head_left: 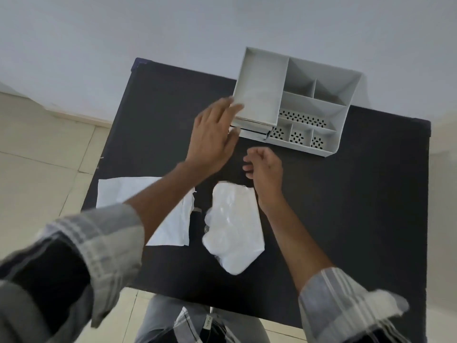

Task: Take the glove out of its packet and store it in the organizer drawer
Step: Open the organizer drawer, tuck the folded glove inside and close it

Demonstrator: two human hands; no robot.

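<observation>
A clear plastic glove lies crumpled on the black table, out of its packet. The torn white packet lies flat to the glove's left, partly under my left forearm. A grey desk organizer stands at the table's far edge, and its low drawer shows at the front left. My left hand is spread flat with its fingertips at the organizer's front left corner, by the drawer. My right hand hovers just beyond the glove, fingers loosely curled, holding nothing.
The organizer has several open compartments, some with perforated floors. The table's near edge sits above my lap. A tiled floor lies to the left and a pale wall behind the table.
</observation>
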